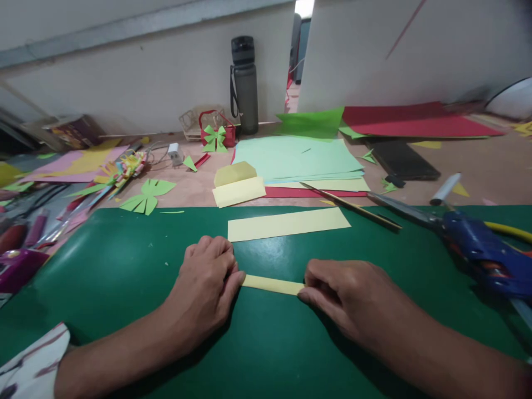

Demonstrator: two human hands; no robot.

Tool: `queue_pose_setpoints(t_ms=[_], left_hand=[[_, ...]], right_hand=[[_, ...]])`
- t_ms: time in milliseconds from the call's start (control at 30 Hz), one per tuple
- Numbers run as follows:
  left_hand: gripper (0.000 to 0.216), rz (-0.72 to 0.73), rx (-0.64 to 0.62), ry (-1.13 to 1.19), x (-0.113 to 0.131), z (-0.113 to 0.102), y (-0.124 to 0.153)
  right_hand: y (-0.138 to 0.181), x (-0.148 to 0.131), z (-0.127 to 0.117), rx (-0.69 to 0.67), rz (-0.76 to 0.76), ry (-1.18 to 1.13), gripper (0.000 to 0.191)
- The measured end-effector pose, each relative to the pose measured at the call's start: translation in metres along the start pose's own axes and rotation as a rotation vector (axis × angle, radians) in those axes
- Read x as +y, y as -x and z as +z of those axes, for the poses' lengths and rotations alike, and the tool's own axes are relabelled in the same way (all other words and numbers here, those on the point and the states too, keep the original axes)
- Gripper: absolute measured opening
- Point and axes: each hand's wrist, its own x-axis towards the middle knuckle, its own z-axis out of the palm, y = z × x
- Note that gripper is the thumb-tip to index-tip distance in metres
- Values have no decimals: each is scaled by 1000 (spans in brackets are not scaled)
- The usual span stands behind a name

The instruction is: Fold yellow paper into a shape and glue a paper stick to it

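Note:
A narrow folded strip of pale yellow paper [272,284] lies on the green mat [124,260]. My left hand [208,282] pinches its left end with curled fingers. My right hand [344,296] presses its right end, fingers closed on it. A wider yellow paper strip [288,223] lies flat just beyond the hands, untouched.
Blue glue gun [484,252] and scissors [401,206] lie at right on the mat edge. A thin wooden stick [353,206], stacked coloured sheets [295,158], folded yellow pieces [238,185], green paper bows [147,197], a grey bottle [245,83] and a phone [401,159] sit behind.

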Motion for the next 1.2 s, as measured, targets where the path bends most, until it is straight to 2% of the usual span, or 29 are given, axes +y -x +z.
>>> queue_pose_setpoints(t_ms=[533,800,900,933,967,1067,1200], left_hand=[[27,23,-48,-99,1,0,-1],[22,9,-30,-48,0,-1,-2],[14,6,-17,2,-5,-1,-3],[9,35,-10,15,-7,0,-3],[13,85,2,16,-10,0,-4],[45,332,11,-73,-20,1,-9],[62,608,-89,-218,-24,-6,-19]], right_hand=[[-1,0,0,-13,13,-2,20],[-2,-3,-3,-23,31,31,19],[-3,-5,-6,-37,29,34,20],[-3,-5,-7,-36,28,33,19],[-3,-5,-8,-33,25,29,19],[-3,-6,-10,-16,21,16,17],[-2,-8,-13,-28,20,2,18]])
